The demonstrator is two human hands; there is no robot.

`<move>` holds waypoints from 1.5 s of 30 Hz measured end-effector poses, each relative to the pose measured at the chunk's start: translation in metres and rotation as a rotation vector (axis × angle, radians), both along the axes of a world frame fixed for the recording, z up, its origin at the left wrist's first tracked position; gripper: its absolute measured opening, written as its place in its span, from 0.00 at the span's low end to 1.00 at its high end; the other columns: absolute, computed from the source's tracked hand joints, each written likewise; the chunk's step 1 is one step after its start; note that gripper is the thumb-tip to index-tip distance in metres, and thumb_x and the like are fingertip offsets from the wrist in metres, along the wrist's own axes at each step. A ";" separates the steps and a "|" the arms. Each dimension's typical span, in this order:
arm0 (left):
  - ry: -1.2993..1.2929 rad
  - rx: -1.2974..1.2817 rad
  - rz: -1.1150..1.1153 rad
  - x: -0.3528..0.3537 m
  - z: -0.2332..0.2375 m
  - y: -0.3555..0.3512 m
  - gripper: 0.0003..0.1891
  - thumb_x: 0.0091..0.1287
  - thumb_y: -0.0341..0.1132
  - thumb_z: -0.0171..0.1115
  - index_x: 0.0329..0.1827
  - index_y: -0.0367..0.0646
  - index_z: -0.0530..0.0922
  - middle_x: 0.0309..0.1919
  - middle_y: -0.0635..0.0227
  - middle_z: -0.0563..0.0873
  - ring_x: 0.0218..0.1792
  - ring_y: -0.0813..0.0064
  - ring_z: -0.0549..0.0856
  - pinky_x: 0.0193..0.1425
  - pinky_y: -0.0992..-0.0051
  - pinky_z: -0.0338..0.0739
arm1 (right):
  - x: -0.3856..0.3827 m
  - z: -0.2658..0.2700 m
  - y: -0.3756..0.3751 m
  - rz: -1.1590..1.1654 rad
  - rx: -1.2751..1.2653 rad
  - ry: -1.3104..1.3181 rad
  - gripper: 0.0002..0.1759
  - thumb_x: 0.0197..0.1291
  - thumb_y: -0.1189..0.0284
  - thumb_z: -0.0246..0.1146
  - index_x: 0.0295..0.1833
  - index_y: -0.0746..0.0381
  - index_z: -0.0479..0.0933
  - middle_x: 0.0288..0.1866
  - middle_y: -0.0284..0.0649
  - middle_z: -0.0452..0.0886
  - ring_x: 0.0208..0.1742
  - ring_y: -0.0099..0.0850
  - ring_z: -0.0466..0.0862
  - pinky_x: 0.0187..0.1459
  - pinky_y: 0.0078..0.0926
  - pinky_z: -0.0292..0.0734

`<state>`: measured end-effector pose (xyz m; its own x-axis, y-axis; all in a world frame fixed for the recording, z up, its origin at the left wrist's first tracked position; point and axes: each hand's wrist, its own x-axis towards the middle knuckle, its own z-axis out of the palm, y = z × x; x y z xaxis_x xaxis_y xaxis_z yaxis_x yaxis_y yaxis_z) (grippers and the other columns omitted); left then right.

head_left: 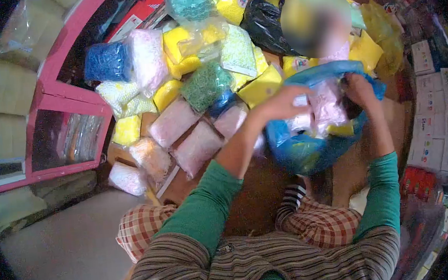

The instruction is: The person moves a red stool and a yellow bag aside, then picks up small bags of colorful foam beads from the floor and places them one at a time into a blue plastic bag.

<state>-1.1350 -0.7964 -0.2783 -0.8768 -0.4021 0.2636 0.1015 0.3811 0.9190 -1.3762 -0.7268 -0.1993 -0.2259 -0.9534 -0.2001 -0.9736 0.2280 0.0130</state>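
A blue plastic bag [294,152] stands with its mouth spread in front of me. Inside it lie pink clear-wrapped packets [327,107] and a small yellow piece [340,130]. My left hand [287,102] reaches over the bag's left rim, fingers stretched out above the packets. At the right rim, my right hand [361,89] has its fingers curled on the blue plastic. Left of the bag, wrapped packs of pale pink material [198,147] lie side by side, with a green pack [207,85] just beyond them.
More packs cover the floor ahead, including yellow [234,0] and dark blue [106,62] ones. A black bag [265,27] lies behind the blue one. A pink-framed cabinet [50,102] borders the left; stacked white boxes [430,122] line the right.
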 end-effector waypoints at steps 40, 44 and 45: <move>0.659 0.486 0.744 0.073 0.044 -0.046 0.15 0.65 0.29 0.42 0.54 0.36 0.65 0.45 0.63 0.74 0.47 0.77 0.71 0.52 0.76 0.65 | 0.147 0.041 -0.122 0.499 -1.015 -0.456 0.17 0.51 0.75 0.52 0.49 0.65 0.70 0.50 0.48 0.72 0.51 0.46 0.71 0.54 0.36 0.65; 0.644 0.524 0.704 0.079 0.050 -0.046 0.16 0.66 0.30 0.41 0.56 0.37 0.63 0.46 0.65 0.74 0.48 0.78 0.72 0.53 0.76 0.65 | 0.072 0.010 -0.139 -0.003 -0.956 -0.544 0.14 0.56 0.73 0.49 0.45 0.68 0.71 0.39 0.48 0.77 0.40 0.45 0.77 0.46 0.38 0.70; 0.772 0.687 0.597 0.083 0.054 -0.048 0.16 0.67 0.32 0.41 0.57 0.38 0.62 0.49 0.64 0.72 0.51 0.74 0.71 0.56 0.72 0.65 | 0.048 -0.002 -0.145 -0.129 -0.963 -0.674 0.13 0.58 0.72 0.48 0.44 0.67 0.71 0.37 0.48 0.78 0.37 0.44 0.79 0.43 0.38 0.72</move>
<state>-1.0519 -0.8442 -0.2247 -0.2074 -0.9556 0.2095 0.6906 0.0086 0.7232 -1.3284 -0.8714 -0.2013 -0.4551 -0.7544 0.4730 -0.6874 -0.0400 -0.7252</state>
